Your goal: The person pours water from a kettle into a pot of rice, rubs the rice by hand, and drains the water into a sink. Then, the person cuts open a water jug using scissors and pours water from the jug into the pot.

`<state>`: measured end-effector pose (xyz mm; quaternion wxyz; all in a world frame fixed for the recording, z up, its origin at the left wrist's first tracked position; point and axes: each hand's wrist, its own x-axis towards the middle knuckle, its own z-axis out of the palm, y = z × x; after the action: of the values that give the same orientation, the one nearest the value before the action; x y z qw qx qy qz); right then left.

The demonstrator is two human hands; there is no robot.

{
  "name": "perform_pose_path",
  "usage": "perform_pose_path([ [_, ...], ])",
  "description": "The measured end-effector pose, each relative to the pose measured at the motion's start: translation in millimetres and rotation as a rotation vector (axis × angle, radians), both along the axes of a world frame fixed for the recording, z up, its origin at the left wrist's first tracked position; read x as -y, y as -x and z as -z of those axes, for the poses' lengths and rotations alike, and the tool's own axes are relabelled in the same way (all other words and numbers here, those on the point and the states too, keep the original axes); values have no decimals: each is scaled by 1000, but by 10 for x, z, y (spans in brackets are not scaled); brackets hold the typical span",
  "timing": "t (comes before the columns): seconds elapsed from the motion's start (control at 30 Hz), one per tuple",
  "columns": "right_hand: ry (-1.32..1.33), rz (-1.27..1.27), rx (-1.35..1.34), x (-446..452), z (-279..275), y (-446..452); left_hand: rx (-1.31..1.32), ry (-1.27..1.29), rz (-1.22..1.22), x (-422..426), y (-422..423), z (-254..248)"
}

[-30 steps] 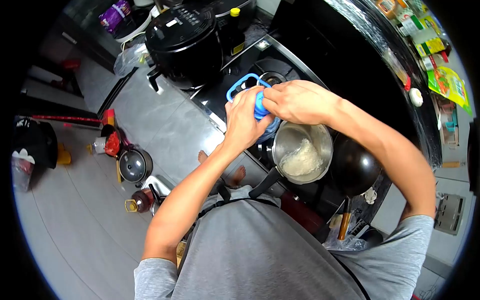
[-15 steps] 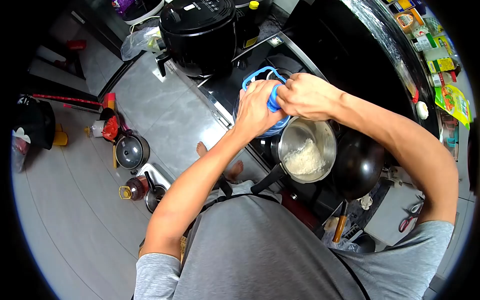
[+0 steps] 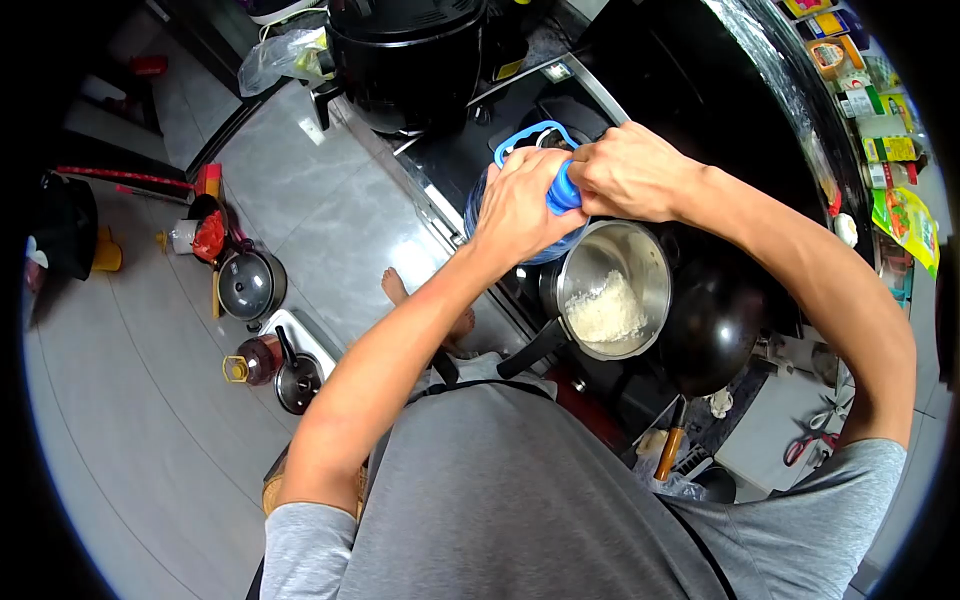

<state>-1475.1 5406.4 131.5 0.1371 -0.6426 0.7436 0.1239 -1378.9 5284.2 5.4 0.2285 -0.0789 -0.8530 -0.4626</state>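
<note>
A large clear-blue water jug [image 3: 550, 250] with a blue carry handle [image 3: 537, 128] stands at the stove, mostly hidden under my hands. My left hand [image 3: 518, 200] is wrapped over its top beside the neck. At the blue cap [image 3: 563, 192], my right hand [image 3: 632, 172] has its fingers curled and pressed against the side; the fingertips are partly hidden. Just below the jug sits a steel pot [image 3: 655, 262] with a black long handle [image 3: 533, 348]. White grains that look like rice [image 3: 607, 312] lie heaped on the pot's bottom.
A dark wok [image 3: 712, 335] with a wooden handle is right of the pot. Behind the jug stands a black cooker [image 3: 405, 70]. Scissors [image 3: 808, 440] lie on a white board [image 3: 765, 430] at right. Lidded pans [image 3: 252, 285] and a bottle [image 3: 255, 360] stand on the floor at left.
The whole view has shifted slightly. Both hands stay at the jug's top, and my right hand has turned a little at the cap. The rice and pot look unchanged.
</note>
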Motion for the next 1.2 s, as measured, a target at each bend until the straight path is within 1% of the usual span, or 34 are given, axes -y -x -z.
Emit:
perform_pose_path([
  [0.13,-85,30,23,7,-186,31,88,-30,25,22,-2,-34],
  [0.2,158,-20,101,-62,-243,-13,132,-37,27,18,-27,-24],
  [0.23,228,-88,192,-102,-195,10,110,-45,33,15,-23,-8],
  [0.27,251,-142,228,-109,-160,3,85,-50,39,18,-8,-11],
  [0.33,297,-17,273,-141,-82,-27,75,-43,33,12,-10,-7],
  [0.37,301,-13,272,-153,-67,-41,82,-34,29,10,-16,-24],
  [0.43,312,123,364,-178,-46,-65,89,-24,25,6,-18,-53],
  [0.47,315,126,365,-179,-60,-103,79,-21,23,3,-18,-52],
  [0.53,284,302,388,-165,-99,-187,72,-17,25,-4,-15,-43],
  [0.6,262,337,380,-153,-111,-206,61,-43,41,4,12,-63],
  [0.67,209,306,306,-136,-137,-210,79,-15,28,0,-10,-61],
  [0.7,176,250,252,-115,-182,-222,62,-21,31,2,-4,-50],
  [0.73,178,253,252,-107,-174,-226,45,-27,34,2,2,-38],
  [0.8,125,53,78,-88,-146,-207,50,-39,40,0,7,-19],
  [0.83,141,-53,-14,-84,-74,-183,68,-35,18,-6,2,-8],
  [0.87,141,-50,-12,-66,-56,-208,86,-31,-4,-11,-3,-8],
  [0.93,105,-132,-142,-29,-24,-247,105,-37,10,-3,5,-5],
  [0.97,149,-166,-217,-10,-4,-280,92,-41,23,-2,5,8],
  [1.0,146,-169,-215,-7,-8,-293,79,-46,33,2,5,22],
  [1.07,29,-208,-326,7,-18,-319,71,-50,29,2,10,50],
  [1.2,-67,-279,-377,-1,8,-274,23,-52,13,-9,23,59],
])
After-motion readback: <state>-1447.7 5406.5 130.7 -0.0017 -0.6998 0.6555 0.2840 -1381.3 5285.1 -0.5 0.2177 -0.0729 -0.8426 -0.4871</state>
